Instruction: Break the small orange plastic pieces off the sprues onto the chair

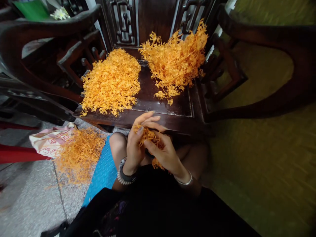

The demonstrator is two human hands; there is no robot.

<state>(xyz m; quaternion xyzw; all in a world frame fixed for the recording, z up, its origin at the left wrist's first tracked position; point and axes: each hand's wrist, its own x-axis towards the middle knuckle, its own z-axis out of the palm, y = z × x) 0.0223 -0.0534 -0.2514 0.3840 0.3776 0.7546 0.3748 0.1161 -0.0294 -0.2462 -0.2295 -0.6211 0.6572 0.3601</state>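
Note:
Between my two hands is a small branching sprig of orange dried flowers (148,135), partly hidden by the fingers. My left hand (135,144) pinches its upper part with the thumb, the other fingers stretched forward. From the right, my right hand (166,149) closes its thumb and fingers on the same sprig, and an orange bit hangs beneath. Ahead on the dark wooden chair seat (153,105) lie two heaps: a dense pile of short orange flower heads (112,82) at left, and a looser pile of long-stemmed orange sprigs (177,59) at right.
Orange stem scraps (79,156) cover the floor at left, against a white and pink printed bag (50,141). A blue textured mat (102,174) lies beside my leg. Curved chair arms (261,112) flank the seat. A green container (32,10) stands at upper left.

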